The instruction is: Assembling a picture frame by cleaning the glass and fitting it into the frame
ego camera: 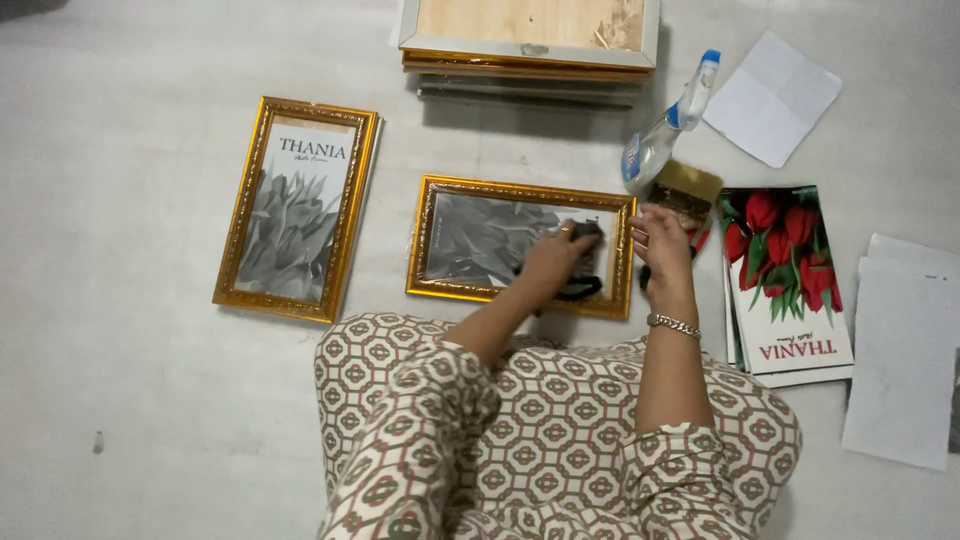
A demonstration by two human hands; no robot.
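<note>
Gold frame (pixel 520 245) lay flat on the floor (pixel 120 400) right in front of me. My left hand (pixel 553 255) pressed a dark cloth (pixel 585 262) onto its glass, my right hand (pixel 660 243) rested loosely curled, holding nothing, at the frame's right edge, near a spray bottle (pixel 665 130).

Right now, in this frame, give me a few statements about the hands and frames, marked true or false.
1. The left hand presses a dark cloth on the glass of the middle gold frame. True.
2. The right hand holds the spray bottle. False: the bottle lies on the floor beyond it, apart from the hand.
3. A second gold frame lies left of the middle one. True.
4. The red tulip print sits inside a frame. False: it lies loose on the floor at the right.
</note>
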